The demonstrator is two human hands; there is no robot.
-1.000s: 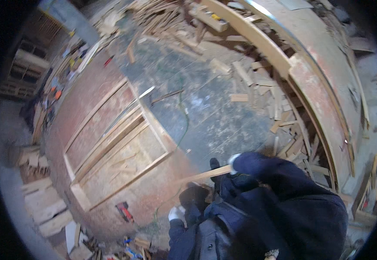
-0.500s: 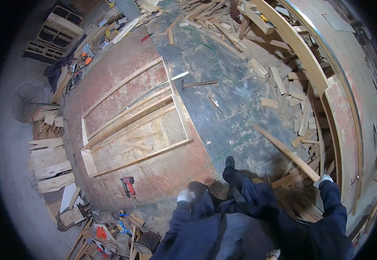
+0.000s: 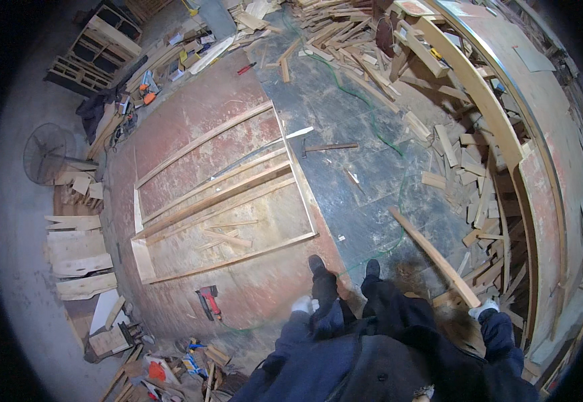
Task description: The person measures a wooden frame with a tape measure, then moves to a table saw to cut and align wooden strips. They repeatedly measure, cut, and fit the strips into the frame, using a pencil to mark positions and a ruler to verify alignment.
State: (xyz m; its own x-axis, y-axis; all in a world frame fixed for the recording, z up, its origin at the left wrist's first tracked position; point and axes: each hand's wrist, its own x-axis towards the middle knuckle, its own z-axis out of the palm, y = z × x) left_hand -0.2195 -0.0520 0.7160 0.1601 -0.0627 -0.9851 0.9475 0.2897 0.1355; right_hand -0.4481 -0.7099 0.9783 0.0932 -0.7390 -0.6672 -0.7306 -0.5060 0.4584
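My right hand (image 3: 484, 309), in a white glove, grips the near end of a long wooden board (image 3: 437, 258). The board slants away to the far left over the dark floor sheet. My left hand (image 3: 304, 305), also gloved, hangs beside my leg, and its fingers are too small and unclear to read. Left of it, a red and black nail gun (image 3: 209, 303) lies on the reddish sheet with a green hose at its end. A wooden frame (image 3: 231, 260) with lengthwise bars lies flat ahead to the left, loose strips inside it.
A hammer (image 3: 331, 146) lies on the dark sheet (image 3: 378, 181) past the frame. Wood offcuts (image 3: 444, 144) pile up at the right, beside a long curved bench edge (image 3: 520, 194). A round fan (image 3: 48, 154) and stacked boards (image 3: 80, 251) stand along the left.
My right hand has shifted left with the board's near end. My left hand has moved slightly right. Both my feet now show, and the view has shifted.
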